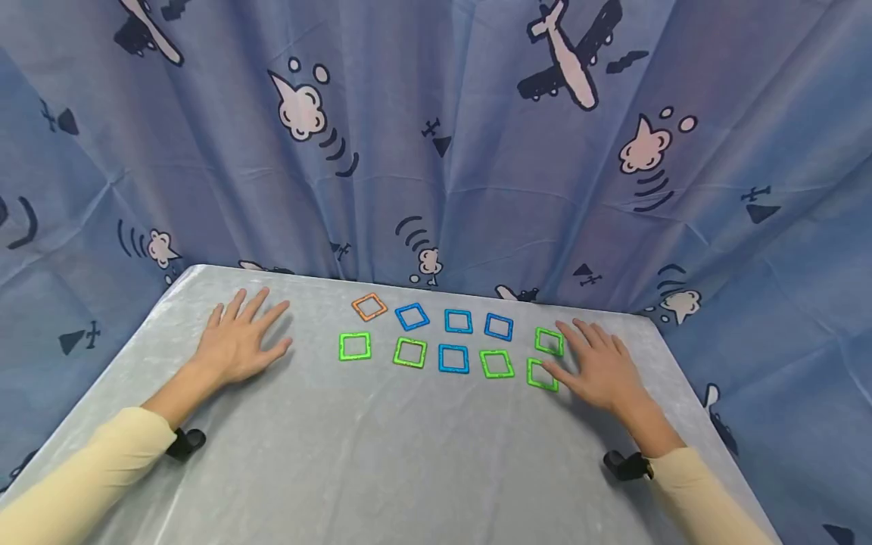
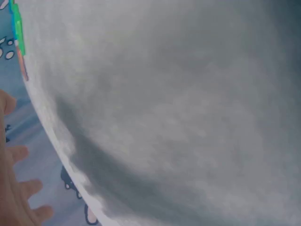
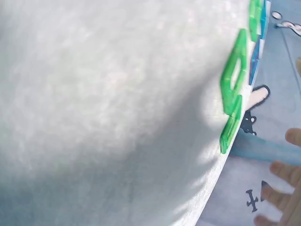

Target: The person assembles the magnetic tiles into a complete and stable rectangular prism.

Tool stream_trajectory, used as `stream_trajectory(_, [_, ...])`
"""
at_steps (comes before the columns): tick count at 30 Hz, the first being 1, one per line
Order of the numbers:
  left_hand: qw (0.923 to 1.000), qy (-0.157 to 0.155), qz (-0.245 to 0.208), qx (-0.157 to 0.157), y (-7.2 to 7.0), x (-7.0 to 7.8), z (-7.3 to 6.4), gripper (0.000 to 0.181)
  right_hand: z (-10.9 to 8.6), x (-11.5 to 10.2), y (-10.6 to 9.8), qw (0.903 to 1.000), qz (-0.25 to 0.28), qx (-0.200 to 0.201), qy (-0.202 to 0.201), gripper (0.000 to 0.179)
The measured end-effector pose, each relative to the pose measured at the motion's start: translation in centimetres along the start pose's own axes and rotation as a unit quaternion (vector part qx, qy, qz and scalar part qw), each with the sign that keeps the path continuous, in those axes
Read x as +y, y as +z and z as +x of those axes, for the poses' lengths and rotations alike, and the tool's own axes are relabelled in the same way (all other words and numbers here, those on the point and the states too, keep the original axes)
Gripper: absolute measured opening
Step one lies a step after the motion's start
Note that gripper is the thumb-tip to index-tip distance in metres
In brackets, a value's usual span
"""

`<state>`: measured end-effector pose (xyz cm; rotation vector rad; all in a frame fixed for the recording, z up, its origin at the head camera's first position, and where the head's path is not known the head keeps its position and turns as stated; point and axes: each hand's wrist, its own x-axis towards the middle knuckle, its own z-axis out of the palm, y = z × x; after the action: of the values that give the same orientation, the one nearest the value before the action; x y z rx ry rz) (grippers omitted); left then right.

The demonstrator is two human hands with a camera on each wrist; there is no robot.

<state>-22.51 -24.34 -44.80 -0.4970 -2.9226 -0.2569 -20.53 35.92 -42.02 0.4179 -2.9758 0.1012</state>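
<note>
Two rows of hollow square plastic frames lie flat on the table. An orange frame is at the far left of the back row; three blue frames follow, then a green frame. In the front row, a blue frame sits among several green ones. My right hand hovers with spread fingers at the right end, its thumb overlapping the front-right green frame in the head view. My left hand, fingers also spread and holding nothing, is left of the rows. Both cast shadows on the cloth.
A pale grey cloth covers the table. Behind its back edge hangs a blue curtain printed with airplanes and clouds. Each wrist wears a small black camera, such as the left camera.
</note>
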Motion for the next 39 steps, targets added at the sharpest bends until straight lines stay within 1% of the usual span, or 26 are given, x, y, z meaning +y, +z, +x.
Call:
stream_trajectory(2, [0.9996,0.007,-0.024,0.013,-0.1,0.1,0.1,0.067,0.0,0.2,-0.1,0.9987,0.044,0.022,-0.014,0.078])
stream_trajectory(4, [0.9977,0.013,-0.062,0.025,-0.3,0.4,0.3,0.064,0.0,0.3,-0.2,0.9938,0.103,0.034,-0.027,0.069])
stream_trajectory(6, [0.9938,0.019,-0.105,0.031,-0.3,0.6,0.4,0.061,0.0,0.4,-0.3,0.9863,0.158,0.033,-0.032,0.062])
stream_trajectory(9, [0.9853,0.027,-0.165,0.035,-0.1,1.3,0.8,0.056,-0.1,0.4,-0.2,0.9754,0.216,0.027,-0.033,0.052])
stream_trajectory(12, [0.9766,0.037,-0.209,0.038,0.0,1.9,1.0,0.051,0.1,0.1,0.3,0.966,0.253,0.031,-0.042,0.047])
stream_trajectory(14, [0.9685,0.048,-0.241,0.043,0.1,2.3,1.2,0.047,0.2,-0.3,0.6,0.9609,0.27,0.036,-0.05,0.046])
stream_trajectory(17, [0.957,0.065,-0.279,0.045,0.2,2.9,1.3,0.044,0.5,-0.9,1.0,0.9563,0.283,0.039,-0.062,0.047])
stream_trajectory(19, [0.9511,0.073,-0.297,0.042,0.3,3.3,1.4,0.043,0.7,-1.4,1.2,0.9546,0.288,0.035,-0.065,0.048])
stream_trajectory(21, [0.9482,0.079,-0.306,0.037,0.4,3.7,1.4,0.043,1.0,-1.8,1.5,0.9539,0.291,0.031,-0.068,0.049])
stream_trajectory(27, [0.9442,0.097,-0.314,0.026,1.0,5.0,1.9,0.044,1.9,-3.0,2.0,0.9521,0.294,0.024,-0.079,0.05])
stream_trajectory(33, [0.9425,0.119,-0.312,0.019,1.9,6.3,2.8,0.048,2.5,-4.1,2.3,0.951,0.296,0.011,-0.089,0.053])
stream_trajectory(37, [0.9425,0.135,-0.305,0.021,2.3,7.3,3.4,0.052,3.0,-4.9,2.3,0.9464,0.309,-0.002,-0.095,0.057])
stream_trajectory(39, [0.942,0.144,-0.302,0.021,2.6,7.9,3.8,0.054,3.2,-5.2,2.5,0.9441,0.313,-0.002,-0.105,0.057])
